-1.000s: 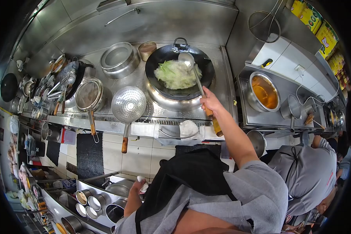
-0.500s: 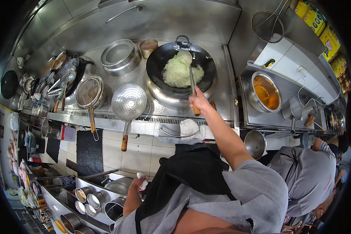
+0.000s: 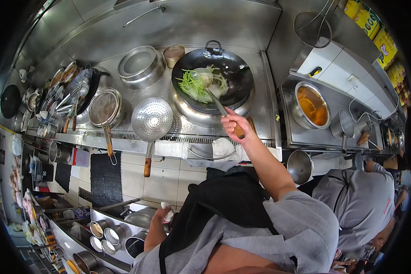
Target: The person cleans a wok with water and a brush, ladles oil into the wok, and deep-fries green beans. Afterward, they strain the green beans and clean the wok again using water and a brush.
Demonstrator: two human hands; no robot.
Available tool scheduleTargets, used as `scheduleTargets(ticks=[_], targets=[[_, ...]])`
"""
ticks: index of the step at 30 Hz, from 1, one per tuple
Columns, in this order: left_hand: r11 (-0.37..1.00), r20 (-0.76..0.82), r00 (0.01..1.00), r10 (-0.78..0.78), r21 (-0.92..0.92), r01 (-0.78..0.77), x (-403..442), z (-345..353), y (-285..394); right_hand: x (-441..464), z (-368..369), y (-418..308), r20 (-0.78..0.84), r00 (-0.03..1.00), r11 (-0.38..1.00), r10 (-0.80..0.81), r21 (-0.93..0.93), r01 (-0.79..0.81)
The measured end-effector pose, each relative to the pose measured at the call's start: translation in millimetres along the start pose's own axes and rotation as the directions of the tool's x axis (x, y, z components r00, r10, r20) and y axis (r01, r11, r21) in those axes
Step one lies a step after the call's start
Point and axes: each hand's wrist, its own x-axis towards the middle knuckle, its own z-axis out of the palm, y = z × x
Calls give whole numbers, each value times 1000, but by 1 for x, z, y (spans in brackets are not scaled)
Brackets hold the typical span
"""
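Observation:
My right hand (image 3: 235, 125) is wrapped round the wooden handle of a metal ladle (image 3: 218, 101), just in front of the wok. The ladle's bowl lies among green vegetable strips (image 3: 192, 84) in pale, bubbling liquid, on the left side of the black wok (image 3: 237, 73). The wok sits on a round metal burner ring (image 3: 201, 118). Down at my left side, my left hand (image 3: 163, 213) is closed on a white cloth (image 3: 168, 214), near the steel containers.
Left of the wok lie a perforated skimmer (image 3: 152, 118), strainers (image 3: 104, 108) and a steel pot (image 3: 140, 68). A bowl of orange liquid (image 3: 312, 105) stands on the right counter. A person in grey (image 3: 356, 201) is at the right. Small containers (image 3: 112, 235) stand lower left.
The ladle's bowl has moved left and down in the wok, and the vegetables are now gathered at the left with more green showing. My left hand has barely moved.

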Motion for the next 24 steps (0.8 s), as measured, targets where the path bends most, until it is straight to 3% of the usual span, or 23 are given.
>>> scheduleTargets(ticks=[6,9,12,15,17,19,20,21,22,23,24], targets=[[994,7,997,-72,86,71,12,-6,-2,-8,-5,1,-23,1000,999,2,-46,-3],[999,69,997,35,-27,-33,44,-8,-20,-8,-7,1,-32,999,998,-1,-70,-2],[1000,21,1000,-2,-29,2,60,-7,-22,-9,-9,2,-70,997,993,-21,-118,13],[995,72,996,-52,-80,57,71,-11,-17,-11,-9,1,-82,996,991,-35,-134,24],[968,287,956,59,-250,15,80,-14,-3,-15,-7,-2,-120,992,971,-49,-239,19],[936,228,936,267,-293,-195,39,-17,56,-23,1,-3,-162,985,942,-61,-337,3],[865,257,884,390,-432,-256,24,-15,85,-28,10,-4,-254,952,641,-171,-763,-88],[831,240,860,451,-465,-306,13,-19,114,-32,14,-5,-271,912,166,-307,-959,-229],[755,190,818,542,-539,-375,0,-15,146,-36,5,-7,-278,911,166,-305,-957,-236],[699,142,812,566,-605,-381,-6,-13,173,-40,-9,-11,-135,888,-223,-440,-941,-254],[647,145,773,617,-653,-394,6,-14,192,-43,-17,-15,52,863,-573,-502,-768,-287]])
